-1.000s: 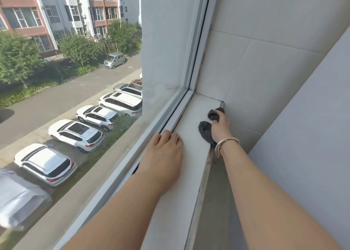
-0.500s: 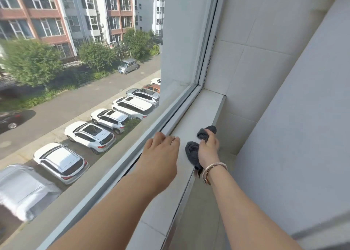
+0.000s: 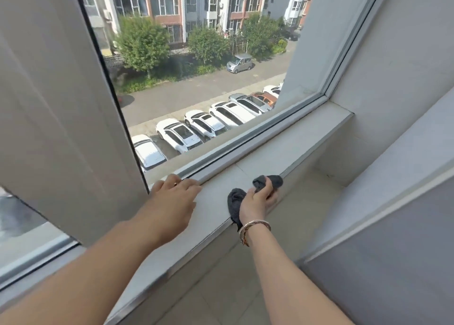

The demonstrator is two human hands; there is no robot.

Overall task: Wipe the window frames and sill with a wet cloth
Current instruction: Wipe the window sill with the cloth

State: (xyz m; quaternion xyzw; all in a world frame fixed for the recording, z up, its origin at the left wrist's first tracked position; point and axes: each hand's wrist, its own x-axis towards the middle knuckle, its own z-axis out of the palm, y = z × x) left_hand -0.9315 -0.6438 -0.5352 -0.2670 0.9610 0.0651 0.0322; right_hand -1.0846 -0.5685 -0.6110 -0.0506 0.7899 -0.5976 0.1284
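The right hand is gripping a dark grey cloth, fingers curled over it, pressing it on the sill near its inner edge. The left hand is resting flat, fingers straight, touching the window frame.

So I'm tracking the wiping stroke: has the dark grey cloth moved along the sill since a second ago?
Yes. The dark grey cloth, gripped by the right hand, has slid along the sill, away from the tiled corner and toward the person.
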